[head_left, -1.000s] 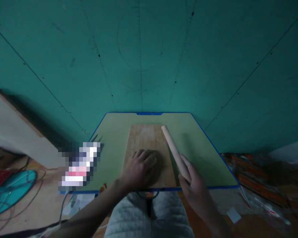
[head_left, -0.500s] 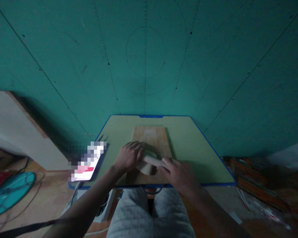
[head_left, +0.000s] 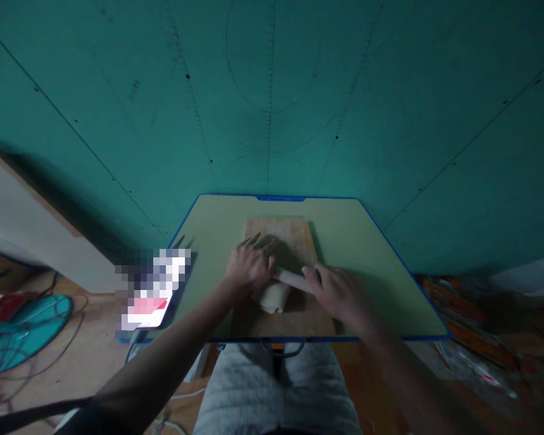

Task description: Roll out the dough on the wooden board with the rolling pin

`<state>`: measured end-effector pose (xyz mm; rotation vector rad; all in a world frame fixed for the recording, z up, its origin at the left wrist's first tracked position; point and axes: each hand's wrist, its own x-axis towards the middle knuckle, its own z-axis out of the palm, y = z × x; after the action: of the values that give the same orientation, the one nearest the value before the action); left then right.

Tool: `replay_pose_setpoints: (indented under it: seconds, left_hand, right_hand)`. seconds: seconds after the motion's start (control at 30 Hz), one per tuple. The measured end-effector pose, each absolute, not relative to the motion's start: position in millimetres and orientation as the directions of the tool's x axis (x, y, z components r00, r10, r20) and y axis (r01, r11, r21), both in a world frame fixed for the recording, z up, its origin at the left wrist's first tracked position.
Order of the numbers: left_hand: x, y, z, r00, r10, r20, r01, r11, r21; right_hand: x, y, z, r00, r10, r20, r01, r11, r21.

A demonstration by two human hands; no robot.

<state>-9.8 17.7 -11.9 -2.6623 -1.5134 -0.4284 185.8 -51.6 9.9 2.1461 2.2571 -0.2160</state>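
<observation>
A pale rolling pin [head_left: 294, 280] lies slantwise across a lump of pale dough [head_left: 273, 299] on a wooden board [head_left: 297, 324]. My left hand [head_left: 252, 264] is over the pin's left end, its fingers reaching past it toward the far side and hiding that end. Around the right end, my right hand [head_left: 338, 293] is closed with the thumb along the top. The dough's near part bulges out below the pin, folded at its front edge; the rest is covered by the pin and my left hand.
The board rests on a small pale table [head_left: 376, 254] with a blue rim, against a green wall [head_left: 272, 121]. At the table's left side stands a lit screen [head_left: 152, 299], partly pixelated. Cables and a teal round thing [head_left: 40, 326] lie on the floor at left; clutter [head_left: 476, 314] at right.
Both hands have pushed the rolling pin forward, from across the dough toward its far side. More of the dough's near part shows. The view has shifted slightly.
</observation>
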Motion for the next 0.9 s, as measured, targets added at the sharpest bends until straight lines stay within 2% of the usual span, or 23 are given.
replay_pose_setpoints:
  seconds: [0.23, 0.37, 0.53, 0.67, 0.8, 0.9]
  left_hand:
    - [-40, -17, -27, 0.500, 0.788, 0.359, 0.808, -0.574, 0.135]
    - [-58, -38, -34, 0.495, 0.789, 0.363, 0.803, -0.575, 0.156]
    - [-41, -17, -23, 0.508, 0.802, 0.314, 0.823, -0.560, 0.096]
    - [-18, 10, -14, 0.502, 0.810, 0.302, 0.844, -0.536, 0.034]
    - [-19, 10, -15, 0.513, 0.796, 0.322, 0.836, -0.548, 0.025]
    - [-39, -10, -23, 0.517, 0.784, 0.343, 0.812, -0.576, 0.093]
  right_hand:
    - [153, -98, 10, -0.054, 0.998, -0.039, 0.998, 0.054, -0.010]
    - [140, -117, 8, -0.099, 0.995, -0.015, 0.995, 0.099, 0.005]
    - [156, -90, 8, -0.125, 0.992, -0.025, 0.991, 0.124, -0.051]
    - [171, -63, 8, -0.071, 0.996, -0.059, 0.995, 0.067, -0.071]
    - [165, -72, 5, -0.090, 0.995, 0.037, 0.995, 0.092, -0.047]
    - [150, -98, -1, -0.115, 0.990, 0.082, 0.992, 0.119, -0.040]
